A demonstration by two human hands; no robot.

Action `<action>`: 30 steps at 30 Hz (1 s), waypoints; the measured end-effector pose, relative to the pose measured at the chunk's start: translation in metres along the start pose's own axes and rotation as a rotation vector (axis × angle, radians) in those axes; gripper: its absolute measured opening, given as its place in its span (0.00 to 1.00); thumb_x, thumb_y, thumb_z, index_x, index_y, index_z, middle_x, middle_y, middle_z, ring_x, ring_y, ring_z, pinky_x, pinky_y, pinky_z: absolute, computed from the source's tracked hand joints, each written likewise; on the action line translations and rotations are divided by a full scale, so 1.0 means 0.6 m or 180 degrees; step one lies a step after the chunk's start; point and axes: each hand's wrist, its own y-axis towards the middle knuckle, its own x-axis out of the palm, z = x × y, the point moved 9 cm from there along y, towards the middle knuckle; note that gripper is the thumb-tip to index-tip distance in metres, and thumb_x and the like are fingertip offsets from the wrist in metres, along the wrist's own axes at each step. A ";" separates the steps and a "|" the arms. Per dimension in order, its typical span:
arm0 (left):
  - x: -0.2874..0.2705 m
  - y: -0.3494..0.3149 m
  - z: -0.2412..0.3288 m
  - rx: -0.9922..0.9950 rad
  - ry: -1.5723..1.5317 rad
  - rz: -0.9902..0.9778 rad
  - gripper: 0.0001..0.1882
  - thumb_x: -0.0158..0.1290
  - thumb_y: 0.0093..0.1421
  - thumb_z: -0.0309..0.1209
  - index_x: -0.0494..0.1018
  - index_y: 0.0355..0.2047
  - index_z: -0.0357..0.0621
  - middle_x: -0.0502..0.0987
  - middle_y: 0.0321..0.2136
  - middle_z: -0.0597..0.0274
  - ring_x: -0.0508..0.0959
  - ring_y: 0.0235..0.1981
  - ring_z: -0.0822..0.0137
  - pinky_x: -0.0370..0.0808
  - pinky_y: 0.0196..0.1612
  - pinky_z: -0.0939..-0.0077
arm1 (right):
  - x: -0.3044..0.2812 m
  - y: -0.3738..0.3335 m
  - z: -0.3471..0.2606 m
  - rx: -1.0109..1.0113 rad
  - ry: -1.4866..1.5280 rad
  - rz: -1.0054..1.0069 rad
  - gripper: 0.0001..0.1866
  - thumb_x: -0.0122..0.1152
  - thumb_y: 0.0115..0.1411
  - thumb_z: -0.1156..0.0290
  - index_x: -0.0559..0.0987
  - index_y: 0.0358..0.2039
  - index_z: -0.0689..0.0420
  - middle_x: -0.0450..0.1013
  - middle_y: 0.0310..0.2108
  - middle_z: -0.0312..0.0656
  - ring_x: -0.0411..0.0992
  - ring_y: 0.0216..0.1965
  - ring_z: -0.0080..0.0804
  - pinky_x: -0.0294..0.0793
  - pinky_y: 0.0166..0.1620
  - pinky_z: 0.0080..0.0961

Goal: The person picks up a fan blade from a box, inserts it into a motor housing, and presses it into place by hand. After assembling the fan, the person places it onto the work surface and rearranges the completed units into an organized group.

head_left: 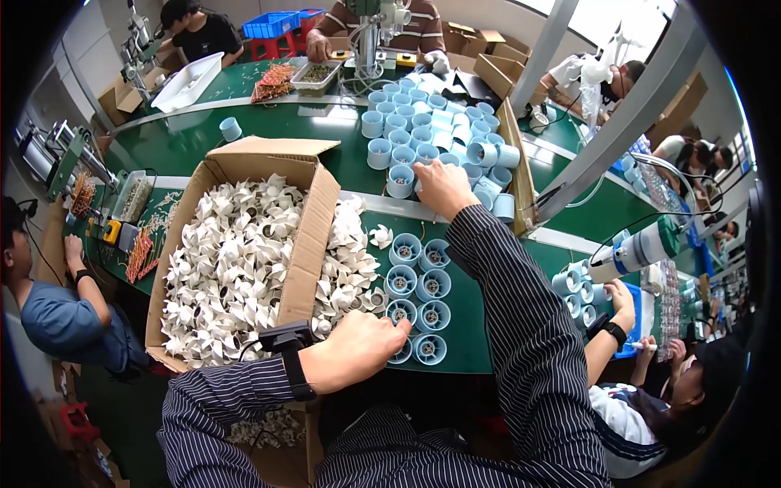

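Head view, looking straight down on a glossy dark green worktable (203,142), and there is plenty on it. Front and centre, a cluster of pale blue plastic cups (417,285), short round cylinders with smooth walls and a small dark fitting in the bottom of each, standing upright in neat pairs. The left hand (358,346) rests at the near edge of that cluster, fingers curled over, fingertips touching the nearest cup; whether anything sits inside the curled fingers cannot be told. A black band circles that wrist over a dark pinstriped sleeve. Just left of it, an open brown cardboard box (313,236), flaps up, plain sides, heaped with white plastic impellers (236,268), spiky and curled like little pinwheels, some spilling out onto the table beside the cups. Now the right hand (439,189): arm stretched well forward across the table, palm down, fingers bent onto the near edge of a far bigger batch of light blue cups (423,134), touching them; no firm grasp shows. That batch is bounded on the right by a low cardboard wall (518,163). Farther back, a white plastic tray (187,81) lies on the green surface, and a blue crate (277,23) sits behind it.
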 end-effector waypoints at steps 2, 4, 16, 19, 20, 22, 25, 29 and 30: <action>0.000 -0.003 -0.004 -0.0022 -0.0043 -0.0057 0.15 0.60 0.57 0.25 0.74 0.45 0.38 0.82 0.25 0.56 0.86 0.25 0.52 0.79 0.25 0.55 | -0.003 0.000 -0.006 0.0015 -0.0062 0.0160 0.22 0.70 0.59 0.61 0.83 0.53 0.52 0.82 0.51 0.52 0.84 0.46 0.53 0.85 0.48 0.47; 0.000 -0.001 -0.004 -0.0047 -0.0078 -0.0027 0.15 0.60 0.57 0.25 0.74 0.45 0.38 0.82 0.25 0.55 0.86 0.26 0.52 0.80 0.26 0.56 | -0.026 -0.019 -0.008 0.0029 -0.0152 0.0280 0.19 0.71 0.57 0.61 0.85 0.47 0.55 0.83 0.50 0.52 0.85 0.44 0.53 0.85 0.46 0.47; -0.003 -0.001 -0.005 -0.0087 -0.0090 -0.0077 0.14 0.59 0.57 0.25 0.75 0.44 0.38 0.83 0.25 0.55 0.87 0.28 0.52 0.81 0.26 0.56 | -0.049 -0.080 -0.007 -0.0157 0.0885 0.0319 0.21 0.71 0.65 0.53 0.83 0.41 0.62 0.84 0.39 0.56 0.82 0.47 0.56 0.80 0.51 0.48; -0.003 -0.001 -0.002 -0.0062 -0.0074 -0.0062 0.14 0.59 0.57 0.25 0.75 0.44 0.38 0.83 0.26 0.55 0.87 0.27 0.52 0.81 0.26 0.56 | -0.035 -0.067 -0.001 -0.0020 0.0770 0.0304 0.22 0.69 0.66 0.54 0.83 0.44 0.63 0.84 0.39 0.59 0.83 0.48 0.58 0.81 0.53 0.48; -0.002 -0.001 -0.003 -0.0054 -0.0104 -0.0032 0.14 0.59 0.57 0.25 0.75 0.44 0.38 0.83 0.26 0.55 0.87 0.28 0.52 0.81 0.26 0.56 | -0.028 -0.064 0.000 -0.0029 0.0753 0.0116 0.21 0.68 0.66 0.55 0.83 0.45 0.63 0.84 0.40 0.60 0.83 0.47 0.58 0.82 0.53 0.47; -0.001 0.000 -0.003 -0.0016 -0.0139 -0.0006 0.14 0.59 0.57 0.25 0.75 0.44 0.38 0.82 0.26 0.55 0.87 0.28 0.52 0.81 0.27 0.56 | -0.028 -0.064 0.005 -0.0012 0.0657 0.0018 0.20 0.67 0.64 0.57 0.84 0.46 0.63 0.84 0.39 0.60 0.84 0.45 0.58 0.83 0.52 0.47; 0.000 -0.003 -0.007 -0.0072 -0.0093 -0.0049 0.14 0.59 0.58 0.25 0.75 0.45 0.37 0.82 0.25 0.55 0.87 0.27 0.52 0.81 0.26 0.56 | -0.035 -0.075 -0.007 -0.0316 0.0754 -0.0070 0.18 0.67 0.61 0.60 0.86 0.46 0.60 0.85 0.38 0.59 0.84 0.42 0.57 0.84 0.50 0.48; 0.003 0.000 -0.007 -0.0032 -0.0097 -0.0077 0.15 0.59 0.58 0.25 0.75 0.46 0.37 0.82 0.25 0.55 0.86 0.27 0.52 0.80 0.26 0.56 | -0.058 -0.106 -0.020 -0.0680 0.0854 -0.0126 0.17 0.66 0.57 0.64 0.88 0.45 0.56 0.85 0.37 0.57 0.84 0.40 0.56 0.84 0.49 0.47; 0.004 -0.001 -0.008 -0.0043 -0.0075 -0.0083 0.15 0.59 0.58 0.25 0.74 0.46 0.37 0.82 0.25 0.55 0.86 0.27 0.52 0.80 0.26 0.56 | -0.060 -0.110 -0.022 -0.0733 0.0768 -0.0074 0.17 0.66 0.56 0.64 0.88 0.45 0.55 0.85 0.37 0.56 0.84 0.40 0.57 0.84 0.49 0.47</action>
